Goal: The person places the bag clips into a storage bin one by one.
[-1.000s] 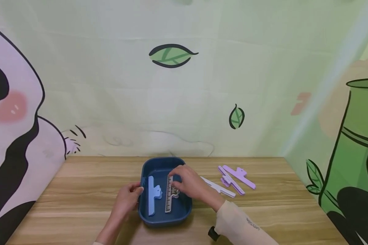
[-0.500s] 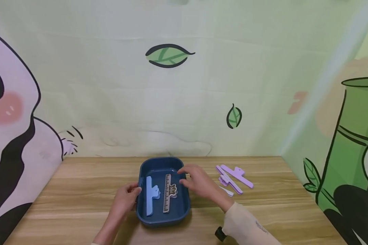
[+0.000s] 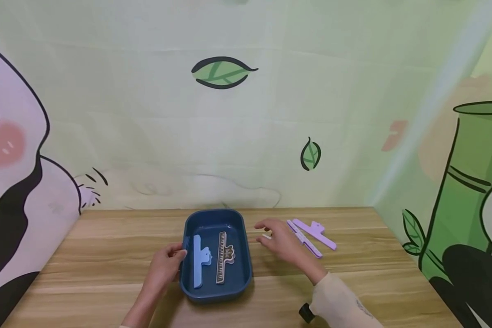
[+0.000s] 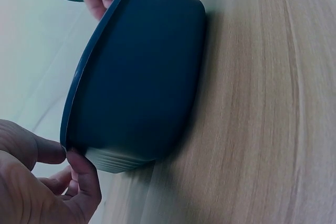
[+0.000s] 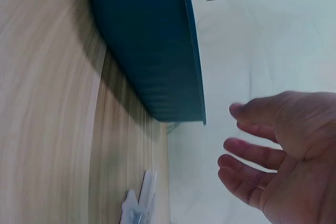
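Observation:
My left hand [image 3: 164, 266] pinches the left rim of a dark blue plastic basin [image 3: 215, 295], thumb on top, as the left wrist view confirms. Inside the basin lie a light blue clip [image 3: 197, 262] and a clip patterned like piano keys [image 3: 221, 258], side by side and apart. My right hand [image 3: 284, 243] hovers right of the basin, fingers loosely bent and holding nothing. Beneath it is a white clip [image 5: 139, 208], mostly hidden in the head view. Just beyond that hand lie two purple clips, one patterned [image 3: 305, 239] and one plain [image 3: 315, 233].
The wooden table [image 3: 119, 237] meets a printed fabric backdrop [image 3: 246, 136] at its far edge. A small black object [image 3: 306, 313] sits at the right sleeve [image 3: 340, 300].
My right hand has let go of the piano-key clip in the basin and moved right, out over the white clip. The left hand keeps its hold on the rim.

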A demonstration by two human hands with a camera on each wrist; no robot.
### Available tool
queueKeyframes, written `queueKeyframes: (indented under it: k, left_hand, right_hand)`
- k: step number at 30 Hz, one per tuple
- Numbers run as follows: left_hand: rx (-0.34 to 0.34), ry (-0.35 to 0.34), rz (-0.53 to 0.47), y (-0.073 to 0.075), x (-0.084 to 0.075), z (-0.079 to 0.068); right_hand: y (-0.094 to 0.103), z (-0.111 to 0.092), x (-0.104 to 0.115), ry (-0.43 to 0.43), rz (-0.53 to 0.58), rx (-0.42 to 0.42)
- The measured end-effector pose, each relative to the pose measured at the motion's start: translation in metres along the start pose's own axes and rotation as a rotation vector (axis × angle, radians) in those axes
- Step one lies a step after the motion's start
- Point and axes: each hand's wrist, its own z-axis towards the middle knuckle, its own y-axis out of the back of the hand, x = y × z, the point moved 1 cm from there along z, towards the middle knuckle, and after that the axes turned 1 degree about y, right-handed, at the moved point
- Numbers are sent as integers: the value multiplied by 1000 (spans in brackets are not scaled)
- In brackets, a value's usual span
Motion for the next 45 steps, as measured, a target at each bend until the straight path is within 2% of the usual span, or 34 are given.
queueKeyframes:
  k: [7, 14, 21, 29, 34, 41, 45]
  left_hand:
    - [-8, -14, -1, 0, 1, 0]
    - [-7, -19, 1, 1, 2, 1]
    - [-13, -23, 6, 1, 3, 1]
    - [2, -9, -6, 1, 2, 1]
    - [4, -1, -1, 1, 2, 1]
    - [4, 7, 5, 0, 1, 0]
    - [-1, 0, 6, 0, 1, 0]
  right_hand:
    - [9, -11, -12, -141, -4, -52]
    - [13, -21, -22, -196, -10, -133]
    - [9, -31, -30, -278, -46, -164]
    - [-2, -38, -32, -361, -173, -195]
    - [-8, -42, -32, -446, -253, -161]
    - [-17, -44, -34, -437, -300, -166]
    - [-19, -43, -33, -438, -330, -141]
